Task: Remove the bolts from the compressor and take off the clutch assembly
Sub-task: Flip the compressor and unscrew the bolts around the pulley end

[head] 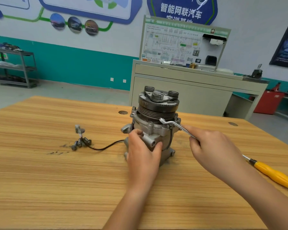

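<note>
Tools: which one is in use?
The offset wrench, gripped by the right hand at the compressor; the yellow-handled screwdriver lies unheld on the table.

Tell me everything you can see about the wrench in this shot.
The wrench is a slim, shiny bare-metal bar with an offset bend just behind its ring-shaped head. The head sits against the compressor's upper flange, right under the grooved pulley; what it is seated on is hidden. The shaft slopes down and to the right into the right hand, whose fingers curl round its far end. Nothing else visibly touches it.
</note>
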### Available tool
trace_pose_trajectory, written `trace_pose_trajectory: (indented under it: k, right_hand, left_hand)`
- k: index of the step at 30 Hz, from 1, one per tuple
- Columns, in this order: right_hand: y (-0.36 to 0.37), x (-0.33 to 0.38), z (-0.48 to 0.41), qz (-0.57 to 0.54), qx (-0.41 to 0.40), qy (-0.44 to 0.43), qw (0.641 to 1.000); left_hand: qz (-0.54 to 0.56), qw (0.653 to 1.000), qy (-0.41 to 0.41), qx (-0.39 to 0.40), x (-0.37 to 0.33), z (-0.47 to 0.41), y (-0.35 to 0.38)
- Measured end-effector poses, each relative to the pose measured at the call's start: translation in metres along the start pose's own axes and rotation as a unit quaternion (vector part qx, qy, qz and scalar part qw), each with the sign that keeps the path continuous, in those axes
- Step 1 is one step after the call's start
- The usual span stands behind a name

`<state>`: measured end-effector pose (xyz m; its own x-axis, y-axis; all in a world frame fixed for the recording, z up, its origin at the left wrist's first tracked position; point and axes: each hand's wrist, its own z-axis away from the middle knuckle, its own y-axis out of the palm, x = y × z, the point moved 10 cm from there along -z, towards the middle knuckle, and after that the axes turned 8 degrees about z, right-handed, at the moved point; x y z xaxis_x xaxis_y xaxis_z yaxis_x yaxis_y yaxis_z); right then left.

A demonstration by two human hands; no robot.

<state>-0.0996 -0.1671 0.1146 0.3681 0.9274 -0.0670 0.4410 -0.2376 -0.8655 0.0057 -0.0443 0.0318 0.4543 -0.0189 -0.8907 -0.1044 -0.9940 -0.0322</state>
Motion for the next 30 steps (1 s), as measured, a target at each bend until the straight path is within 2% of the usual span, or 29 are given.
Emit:
trace_pose_trajectory:
  k: [5, 8, 11, 14, 18, 22, 27, 30]
  right_hand:
    - [-0.003, 0.000, 0.002, 0.067, 0.002, -0.007, 0.998]
    - [-0.006, 0.002, 0.001, 0.107, 0.003, -0.009, 0.994]
    - [-0.012, 0.005, 0.002, 0.138, 0.002, -0.010, 0.990]
    - [-0.016, 0.005, 0.001, 0.157, 0.008, -0.004, 0.988]
    - [-0.018, 0.003, 0.000, 0.185, 0.030, 0.005, 0.982]
    - [-0.019, 0.010, -0.003, 0.237, 0.083, 0.002, 0.968]
    - [-0.014, 0.039, -0.002, 0.296, 0.175, -0.038, 0.938]
    - [-0.004, 0.052, 0.003, 0.300, 0.182, -0.056, 0.935]
  left_hand:
    - [-0.087, 0.992, 0.080, 0.046, -0.007, -0.009, -0.015]
    - [-0.049, 0.989, 0.046, 0.132, -0.002, -0.019, -0.009]
    - [-0.029, 0.985, 0.031, 0.169, 0.003, -0.024, -0.002]
    - [0.013, 0.984, 0.028, 0.174, 0.003, -0.027, 0.001]
    - [0.017, 0.981, 0.026, 0.190, 0.004, -0.028, 0.004]
    - [-0.002, 0.983, 0.034, 0.182, 0.002, -0.028, 0.002]
    - [0.024, 0.983, 0.032, 0.178, -0.001, -0.026, 0.002]
    - [0.037, 0.983, 0.027, 0.178, -0.002, -0.026, 0.001]
